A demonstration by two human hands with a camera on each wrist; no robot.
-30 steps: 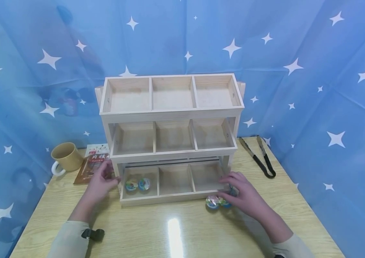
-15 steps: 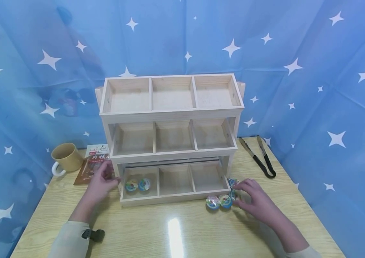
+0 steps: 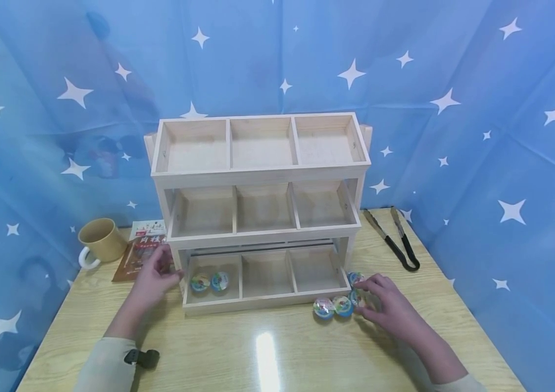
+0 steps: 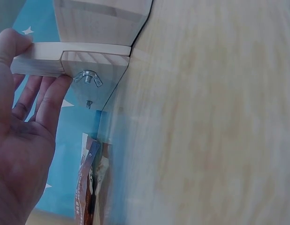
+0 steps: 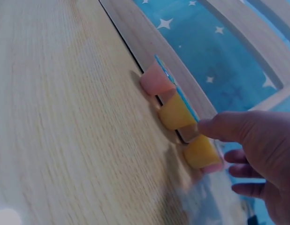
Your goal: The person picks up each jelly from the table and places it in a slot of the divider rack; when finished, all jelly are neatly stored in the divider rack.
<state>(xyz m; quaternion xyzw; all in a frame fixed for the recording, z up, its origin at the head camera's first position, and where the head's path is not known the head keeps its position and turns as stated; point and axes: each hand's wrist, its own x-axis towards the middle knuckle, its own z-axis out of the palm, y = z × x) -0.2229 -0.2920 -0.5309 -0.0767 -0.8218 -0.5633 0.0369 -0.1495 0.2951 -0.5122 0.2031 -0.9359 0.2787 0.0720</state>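
My left hand [image 3: 156, 277] grips the side post of a three-tier wooden shelf [image 3: 264, 178], with thumb and fingers on opposite faces of the wood [image 4: 37, 58]. At the shelf's lower right corner, my right hand [image 3: 386, 306] has its thumb and fingers around a small jelly cup [image 3: 357, 298]; in the right wrist view this yellow cup [image 5: 200, 152] is partly behind the thumb. A pink cup [image 5: 156, 79] and another yellow cup [image 5: 175, 112] stand before the shelf front. One more cup [image 3: 355, 278] sits by its right side. Two cups [image 3: 219, 280] lie in the bottom left compartment.
A tan mug [image 3: 102, 239] with a white handle and a brown snack packet [image 3: 139, 256] are on the left. Black-handled tongs [image 3: 400, 247] lie at the right rear. A wing nut [image 4: 88, 77] projects from the shelf's side. Starry blue cloth [image 3: 478, 163] hangs behind.
My right hand has moved right, off the two front cups and the shelf's corner, then stayed beside the cups at the right. My left hand has kept its place on the shelf.
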